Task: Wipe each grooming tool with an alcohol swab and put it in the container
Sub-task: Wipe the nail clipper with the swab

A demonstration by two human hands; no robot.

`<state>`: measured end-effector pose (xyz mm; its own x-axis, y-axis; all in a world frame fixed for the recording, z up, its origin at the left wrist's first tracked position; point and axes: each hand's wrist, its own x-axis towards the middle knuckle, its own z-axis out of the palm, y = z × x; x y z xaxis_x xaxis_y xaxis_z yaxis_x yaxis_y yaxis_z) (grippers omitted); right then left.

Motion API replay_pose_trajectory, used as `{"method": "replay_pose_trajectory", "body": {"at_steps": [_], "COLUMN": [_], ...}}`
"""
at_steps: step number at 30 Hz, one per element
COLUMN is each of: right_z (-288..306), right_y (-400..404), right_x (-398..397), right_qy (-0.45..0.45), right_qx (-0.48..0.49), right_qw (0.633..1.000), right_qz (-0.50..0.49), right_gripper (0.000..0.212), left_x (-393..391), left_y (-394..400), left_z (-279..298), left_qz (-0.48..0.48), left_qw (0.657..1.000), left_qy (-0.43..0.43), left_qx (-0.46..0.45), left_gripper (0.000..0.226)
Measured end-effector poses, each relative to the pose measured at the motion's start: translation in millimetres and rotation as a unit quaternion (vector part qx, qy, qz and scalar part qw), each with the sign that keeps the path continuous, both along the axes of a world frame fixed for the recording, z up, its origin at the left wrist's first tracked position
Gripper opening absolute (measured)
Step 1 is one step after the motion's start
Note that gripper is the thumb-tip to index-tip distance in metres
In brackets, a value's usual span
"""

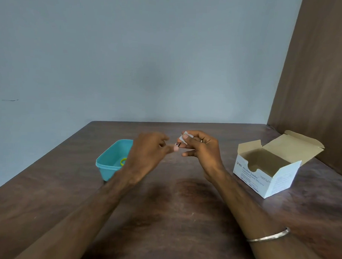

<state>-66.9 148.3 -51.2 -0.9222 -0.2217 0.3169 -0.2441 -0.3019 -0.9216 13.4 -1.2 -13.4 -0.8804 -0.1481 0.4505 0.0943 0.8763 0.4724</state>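
Note:
Both hands are raised over the middle of the brown table [163,206]. My right hand [200,149] pinches a white alcohol swab [182,138] between thumb and fingers. My left hand [148,153] holds a small metal grooming tool [177,144] by its fingertips, and only the tool's tip shows, right below the swab. Swab and tool look to be touching. A teal plastic container [110,164] stands on the table to the left, partly behind my left wrist, with a yellow-green ring-shaped object [123,162] inside it.
An open white cardboard box of alcohol swabs [267,171] stands at the right, its lid flipped back. A brown wooden panel [313,86] rises along the right edge. A grey wall lies behind the table's far edge.

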Motion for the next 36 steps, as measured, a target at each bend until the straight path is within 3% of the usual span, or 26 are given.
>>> {"method": "replay_pose_trajectory", "body": {"at_steps": [2, 8, 14, 18, 26, 30, 36], "right_z": [0, -2, -2, -3, -3, -3, -3], "right_y": [0, 0, 3, 5, -2, 0, 0], "right_x": [0, 1, -5, -8, 2, 3, 2], "right_qy": [-0.014, -0.034, 0.002, 0.004, 0.007, -0.006, -0.017], "right_qx": [-0.017, -0.022, 0.066, 0.112, 0.161, 0.154, 0.124], "right_qw": [1.000, 0.998, 0.998, 0.992, 0.983, 0.980, 0.983], "right_qz": [0.007, 0.043, 0.015, 0.059, 0.090, 0.124, 0.138], "right_gripper": [0.015, 0.018, 0.014, 0.010, 0.010, 0.016, 0.005], "left_x": [-7, -20, -18, -20, -14, -12, -11], "left_y": [7, 9, 2, -2, 0, -2, -7], "left_z": [-13, -30, -40, -42, -39, -36, -35], "left_qz": [-0.004, -0.007, -0.022, -0.051, -0.077, -0.104, -0.116], "left_qw": [1.000, 0.982, 0.951, 0.915, 0.888, 0.867, 0.861], "left_qy": [0.007, 0.095, 0.108, 0.091, 0.065, 0.042, 0.015], "left_qx": [0.025, 0.162, 0.290, 0.390, 0.449, 0.486, 0.494], "left_gripper": [0.052, 0.016, 0.020, 0.025, 0.023, 0.022, 0.020]}}
